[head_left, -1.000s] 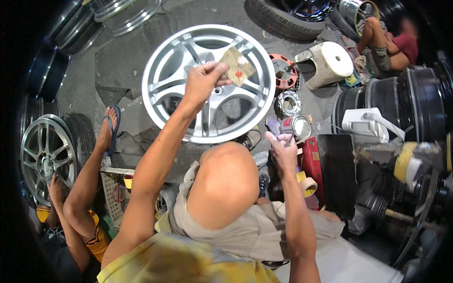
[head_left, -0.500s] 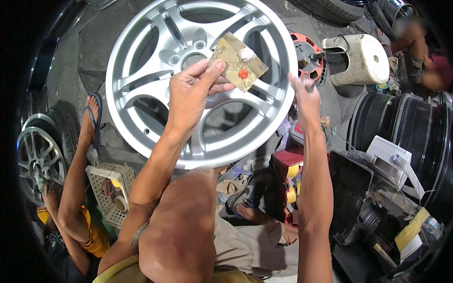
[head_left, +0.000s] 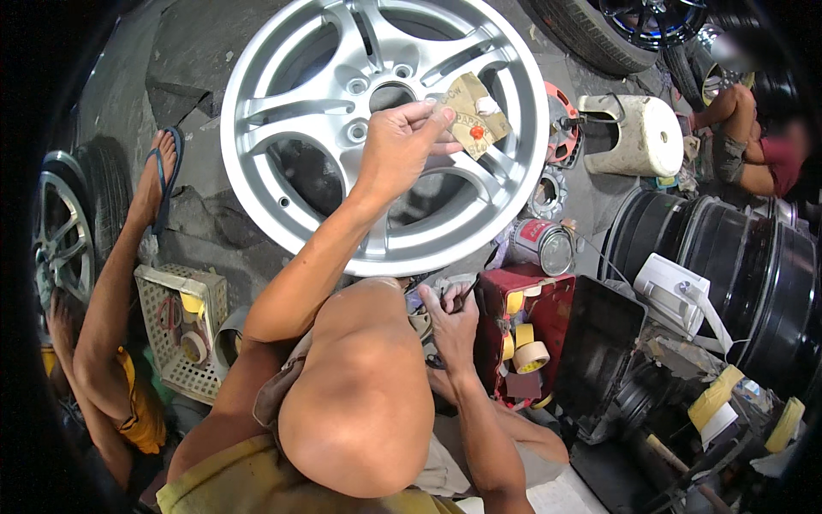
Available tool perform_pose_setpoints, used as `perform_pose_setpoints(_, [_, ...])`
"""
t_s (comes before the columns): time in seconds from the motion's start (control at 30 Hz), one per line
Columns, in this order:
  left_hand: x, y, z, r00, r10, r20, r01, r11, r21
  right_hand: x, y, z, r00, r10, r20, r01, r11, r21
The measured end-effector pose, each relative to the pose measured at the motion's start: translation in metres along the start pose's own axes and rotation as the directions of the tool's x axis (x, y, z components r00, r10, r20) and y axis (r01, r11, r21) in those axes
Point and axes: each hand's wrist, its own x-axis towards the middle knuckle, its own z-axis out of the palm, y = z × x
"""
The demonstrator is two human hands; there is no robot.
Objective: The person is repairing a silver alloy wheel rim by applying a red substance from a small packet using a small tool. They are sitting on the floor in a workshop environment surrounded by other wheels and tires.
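A silver alloy wheel (head_left: 257, 206) lies face up in front of my raised knee. Over its hub my left hand (head_left: 398, 141) is closed, pinching a brown piece of sandpaper (head_left: 469, 101) by its edge between thumb and fingers. On the sandpaper sit a white lump of paste (head_left: 487, 106) and a small red-orange dab (head_left: 477, 133). My right hand (head_left: 451, 321) is below the wheel rim, beside the red box (head_left: 491, 330). Its fingers are curled around something dark and narrow, too small to make out.
Rolls of masking tape (head_left: 530, 356) lie in the red box. A can (head_left: 542, 246) and a white stool (head_left: 642, 137) stand to the right, near stacked black rims (head_left: 711, 231). At left are a perforated basket (head_left: 158, 317) and a co-worker's leg (head_left: 128, 231).
My right hand has come down from the wheel's right side to beside the red box. The view has shifted. My left hand still holds the sandpaper over the wheel.
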Motion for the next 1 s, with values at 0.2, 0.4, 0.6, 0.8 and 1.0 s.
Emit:
perform_pose_setpoints(0.2, [-0.014,-0.010,0.000,0.991,-0.096,0.092,0.095,0.995,0.016,0.008,0.008,-0.087,0.987,0.158,0.001,-0.157,0.985,-0.070])
perform_pose_setpoints(0.4, [-0.030,-0.010,-0.003,0.958,-0.245,0.152,0.225,0.964,0.138,0.012,-0.054,-0.086,0.999,-0.012,-0.048,0.012,1.000,0.003])
perform_pose_setpoints(0.6, [-0.033,-0.001,0.000,0.925,-0.313,0.217,0.260,0.935,0.240,0.032,-0.088,-0.069,0.855,-0.519,-0.005,0.470,0.779,-0.415])
perform_pose_setpoints(0.8, [-0.035,0.005,0.004,0.882,-0.384,0.273,0.263,0.882,0.390,0.050,-0.097,-0.079,0.767,-0.629,0.126,0.571,0.580,-0.581])
perform_pose_setpoints(1.0, [-0.034,0.013,0.006,0.850,-0.433,0.300,0.243,0.827,0.506,0.052,-0.092,-0.083,0.795,-0.589,0.143,0.567,0.641,-0.517])
